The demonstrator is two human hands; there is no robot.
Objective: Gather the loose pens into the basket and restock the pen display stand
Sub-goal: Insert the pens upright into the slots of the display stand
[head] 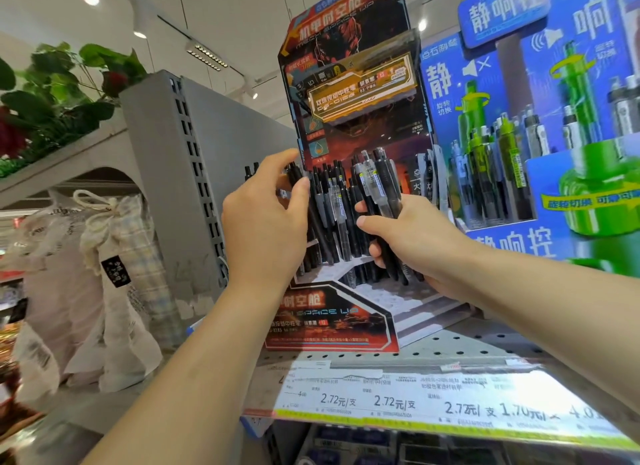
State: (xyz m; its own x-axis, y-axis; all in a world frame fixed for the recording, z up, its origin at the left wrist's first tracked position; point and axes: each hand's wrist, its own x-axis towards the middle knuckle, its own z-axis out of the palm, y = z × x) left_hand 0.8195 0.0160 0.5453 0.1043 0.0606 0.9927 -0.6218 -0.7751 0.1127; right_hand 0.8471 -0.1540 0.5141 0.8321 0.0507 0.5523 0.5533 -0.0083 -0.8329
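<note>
Your right hand (412, 236) is curled round a bundle of pens (379, 201), black and clear-barrelled, held upright with their clicker ends up, right in front of the pen display stand (349, 93). Your left hand (266, 222) is at the stand's left side, fingers curled onto the black pens (323, 201) standing in its front rows; thumb lies across their barrels, fingertips reach behind the left edge. Whether that hand pinches one pen or only steadies the row cannot be told. Stand is a red-and-black printed card unit, sitting on a grey perforated shelf (460, 346); its lower front panel (332, 322) juts toward you. No basket in view. Just right of the stand, touching or nearly so, a blue display (540, 125) with green and grey pens. Price label strip (433, 398) runs along the shelf's front edge. Left: a grey slotted shelf end panel (194, 173), drawstring cloth bags (114, 256) below, leafy plant (52, 93) above.
</note>
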